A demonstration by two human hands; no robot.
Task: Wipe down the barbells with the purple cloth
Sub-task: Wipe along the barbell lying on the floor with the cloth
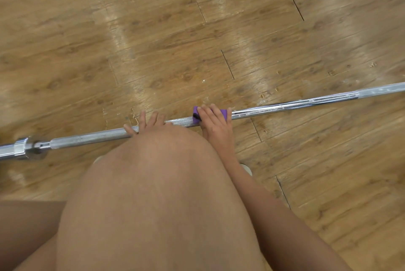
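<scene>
Wooden floor (219, 29) carries a steel barbell (295, 105) lying across the view. Bare knee (157, 172) hides part of the left hand (149, 123), which rests flat with fingers spread on the bar. Right hand (215, 123) grips the purple cloth (223, 113), wrapped around the bar.

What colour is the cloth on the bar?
Purple cloth, under the right hand; head view.
</scene>
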